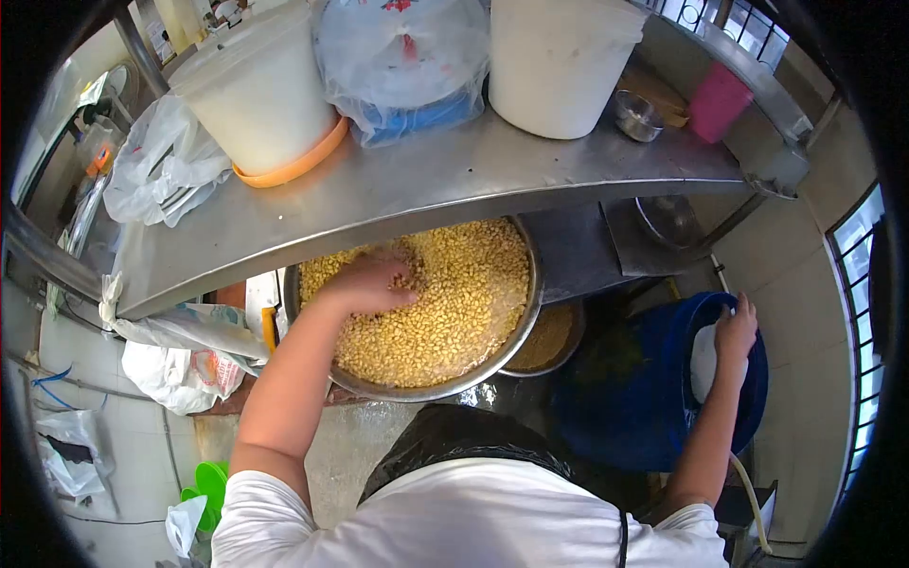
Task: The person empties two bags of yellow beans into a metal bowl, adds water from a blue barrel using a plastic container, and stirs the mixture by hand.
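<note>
A wide metal basin (536, 284) full of pale yellow kernels or beans (445, 322) stands in front of me, partly under the steel shelf. My left hand (372, 281) is in the basin with its fingers curled among the kernels; some darker ones show between thumb and fingers. Off to the right, my right hand (737, 331) reaches to the mouth of a blue plastic drum (615, 398). Its fingers grip the rim of a white rounded container (704, 364), which is partly hidden by the forearm and the drum's wall.
Above the basin runs a steel shelf (454, 194), carrying white buckets (559, 66), a bag-covered blue scale (417, 118) and a small metal bowl (638, 115). A second bowl (549, 341) with brownish contents sits beside the basin. A pale hose (750, 492) hangs near the drum.
</note>
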`<state>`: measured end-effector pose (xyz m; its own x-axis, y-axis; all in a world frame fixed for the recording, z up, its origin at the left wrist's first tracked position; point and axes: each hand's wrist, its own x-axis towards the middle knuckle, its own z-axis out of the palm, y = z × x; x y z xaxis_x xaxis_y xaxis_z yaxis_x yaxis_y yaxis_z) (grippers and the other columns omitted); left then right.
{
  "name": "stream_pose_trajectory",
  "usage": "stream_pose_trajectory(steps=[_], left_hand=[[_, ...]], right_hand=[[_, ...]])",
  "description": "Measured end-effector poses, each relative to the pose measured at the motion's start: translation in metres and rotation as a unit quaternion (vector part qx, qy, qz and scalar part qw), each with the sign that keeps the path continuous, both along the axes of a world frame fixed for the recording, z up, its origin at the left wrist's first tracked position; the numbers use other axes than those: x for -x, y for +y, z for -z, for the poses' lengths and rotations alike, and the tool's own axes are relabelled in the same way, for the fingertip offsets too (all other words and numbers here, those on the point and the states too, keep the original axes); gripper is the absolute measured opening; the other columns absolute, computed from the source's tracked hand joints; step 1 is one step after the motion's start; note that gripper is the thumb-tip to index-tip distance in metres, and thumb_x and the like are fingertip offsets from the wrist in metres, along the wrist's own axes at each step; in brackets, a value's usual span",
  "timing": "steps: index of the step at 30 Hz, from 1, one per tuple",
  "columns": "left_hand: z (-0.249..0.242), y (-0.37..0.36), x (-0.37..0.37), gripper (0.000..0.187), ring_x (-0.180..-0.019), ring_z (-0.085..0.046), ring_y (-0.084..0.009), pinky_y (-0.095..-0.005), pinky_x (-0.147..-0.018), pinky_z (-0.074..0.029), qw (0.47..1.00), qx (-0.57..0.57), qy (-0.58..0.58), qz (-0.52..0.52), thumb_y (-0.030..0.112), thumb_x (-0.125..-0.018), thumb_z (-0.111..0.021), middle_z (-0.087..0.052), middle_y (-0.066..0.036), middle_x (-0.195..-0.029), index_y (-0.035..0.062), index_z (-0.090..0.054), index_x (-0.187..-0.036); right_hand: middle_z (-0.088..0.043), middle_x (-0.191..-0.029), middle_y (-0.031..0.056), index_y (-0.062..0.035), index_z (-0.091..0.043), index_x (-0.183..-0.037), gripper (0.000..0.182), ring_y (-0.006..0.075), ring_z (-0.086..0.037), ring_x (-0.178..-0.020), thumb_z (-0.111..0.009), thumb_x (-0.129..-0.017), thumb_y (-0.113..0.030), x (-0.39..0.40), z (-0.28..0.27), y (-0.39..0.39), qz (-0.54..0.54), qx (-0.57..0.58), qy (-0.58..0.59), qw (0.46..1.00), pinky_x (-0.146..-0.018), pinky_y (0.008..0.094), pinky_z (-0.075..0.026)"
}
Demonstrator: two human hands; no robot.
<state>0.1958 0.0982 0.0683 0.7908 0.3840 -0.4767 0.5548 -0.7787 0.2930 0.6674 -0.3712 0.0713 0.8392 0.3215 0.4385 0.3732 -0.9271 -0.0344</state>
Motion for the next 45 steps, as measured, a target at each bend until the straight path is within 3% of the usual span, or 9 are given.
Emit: stream_pose_trajectory(steps=[2, 4, 9, 12, 14, 16, 26, 39, 45], left_hand=[[0.012, 0.012, 0.017, 0.08, -0.153, -0.03, -0.0398, -0.0463, -0.125, -0.027, 0.99, -0.062, -0.092, -0.091, 0.062, -0.094, -0.061, -0.037, -0.025, -0.162, 0.0051, -0.051, -0.15], [0.021, 0.018, 0.025, 0.079, -0.152, -0.031, -0.0403, -0.0463, -0.124, -0.027, 0.98, -0.091, -0.131, -0.122, 0.061, -0.094, -0.062, -0.038, -0.025, -0.161, 0.0049, -0.051, -0.149], [0.083, 0.05, 0.036, 0.076, -0.147, -0.04, -0.0407, -0.0461, -0.121, -0.033, 0.959, -0.229, -0.132, -0.101, 0.055, -0.092, -0.068, -0.045, -0.025, -0.156, 0.0054, -0.053, -0.148], [0.043, 0.062, 0.019, 0.074, -0.144, -0.044, -0.0407, -0.0456, -0.118, -0.037, 0.979, -0.09, -0.139, -0.12, 0.05, -0.089, -0.073, -0.05, -0.024, -0.153, 0.0073, -0.055, -0.147], [0.043, 0.084, 0.007, 0.073, -0.142, -0.046, -0.0397, -0.0459, -0.116, -0.038, 0.944, -0.179, -0.214, -0.179, 0.047, -0.085, -0.077, -0.053, -0.023, -0.149, 0.0091, -0.057, -0.145], [0.055, 0.114, -0.003, 0.075, -0.142, -0.046, -0.0397, -0.046, -0.116, -0.038, 0.918, -0.224, -0.245, -0.218, 0.046, -0.085, -0.078, -0.052, -0.023, -0.15, 0.0091, -0.056, -0.146], [0.093, 0.198, -0.036, 0.081, -0.143, -0.045, -0.0396, -0.0462, -0.116, -0.039, 0.909, -0.209, -0.241, -0.267, 0.044, -0.082, -0.08, -0.047, -0.024, -0.154, 0.0086, -0.051, -0.149], [0.055, 0.117, 0.011, 0.091, -0.144, -0.045, -0.0395, -0.0466, -0.116, -0.041, 0.93, -0.193, -0.263, -0.169, 0.042, -0.078, -0.083, -0.04, -0.025, -0.159, 0.008, -0.045, -0.154], [0.013, 0.069, 0.061, 0.096, -0.144, -0.044, -0.0394, -0.0467, -0.115, -0.041, 0.974, -0.136, -0.169, -0.073, 0.041, -0.076, -0.085, -0.037, -0.025, -0.161, 0.0077, -0.042, -0.156]], right_hand=[[-0.063, -0.135, 0.0214, -0.0019, -0.06, -0.138, 0.051, 0.0393, -0.058, -0.128, -0.073, -0.092, -0.019, 0.01, 0.021, 0.046, -0.142, -0.127, 0.015, 0.982, -0.108, 0.0468, -0.047], [-0.061, -0.137, 0.0225, -0.0028, -0.06, -0.137, 0.053, 0.0383, -0.058, -0.128, -0.075, -0.092, -0.026, 0.085, 0.002, 0.128, -0.269, -0.181, 0.164, 0.932, -0.108, 0.0463, -0.047], [-0.043, -0.158, 0.0243, -0.0032, -0.046, -0.152, 0.089, 0.0419, -0.041, -0.146, -0.074, -0.087, -0.056, 0.168, 0.056, 0.292, -0.557, -0.012, 0.229, 0.798, -0.119, 0.0493, -0.036], [-0.033, -0.164, 0.0219, -0.0051, -0.04, -0.157, 0.097, 0.0418, -0.031, -0.151, -0.076, -0.084, -0.058, 0.204, 0.055, 0.357, -0.539, 0.059, 0.221, 0.81, -0.123, 0.0493, -0.029], [-0.028, -0.167, 0.02, -0.0045, -0.035, -0.158, 0.107, 0.0413, -0.027, -0.153, -0.078, -0.08, -0.062, 0.204, 0.068, 0.39, -0.612, 0.032, 0.172, 0.771, -0.125, 0.0488, -0.026], [-0.029, -0.166, 0.0207, -0.0064, -0.036, -0.158, 0.109, 0.0408, -0.028, -0.153, -0.079, -0.077, -0.064, 0.216, 0.075, 0.41, -0.585, 0.062, 0.201, 0.784, -0.125, 0.0494, -0.026], [-0.03, -0.165, 0.0222, -0.0105, -0.036, -0.159, 0.111, 0.0402, -0.029, -0.152, -0.082, -0.074, -0.065, 0.22, 0.081, 0.443, -0.521, 0.105, 0.234, 0.814, -0.125, 0.0501, -0.026], [-0.03, -0.165, 0.0232, -0.0138, -0.035, -0.159, 0.112, 0.0399, -0.03, -0.152, -0.083, -0.072, -0.065, 0.231, 0.028, 0.435, -0.555, 0.099, 0.227, 0.794, -0.125, 0.0504, -0.026], [-0.028, -0.167, 0.0219, -0.0143, -0.037, -0.159, 0.109, 0.0424, -0.03, -0.152, -0.086, -0.071, -0.057, 0.263, -0.011, 0.374, -0.521, 0.148, 0.295, 0.787, -0.123, 0.0497, -0.03]])
